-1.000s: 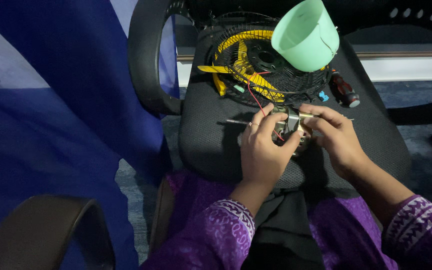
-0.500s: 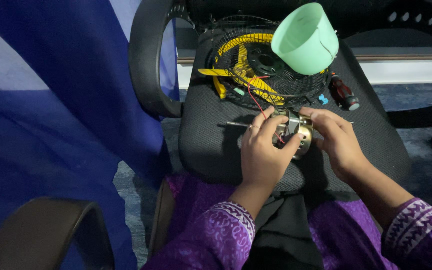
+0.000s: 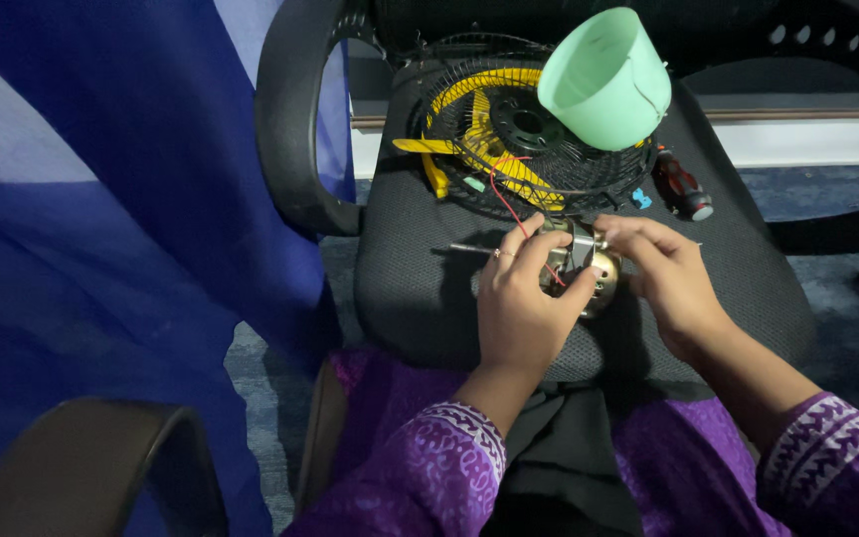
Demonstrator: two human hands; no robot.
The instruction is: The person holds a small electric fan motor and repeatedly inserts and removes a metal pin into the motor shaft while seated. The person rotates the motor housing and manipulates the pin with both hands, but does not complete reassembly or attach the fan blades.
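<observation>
Both hands work on a small fan motor, brass-coloured with a metal bracket, held just above the black mesh office chair seat that serves as the surface. The left hand closes its grip around the motor's left side, thumb across the front. The right hand pinches the bracket from the right, fingertips closed on it.

Compared with a second ago, the motor has turned a little in the hands, so more of its brass face shows, and the left thumb has slid further over it; the hands themselves have barely shifted. That reads as repositioning the part for access, not a finished step.

A red wire runs from the motor up to the black fan guard, where the yellow fan blades lie. A mint-green plastic cup rests on the guard, a red-handled screwdriver just beside it.
</observation>
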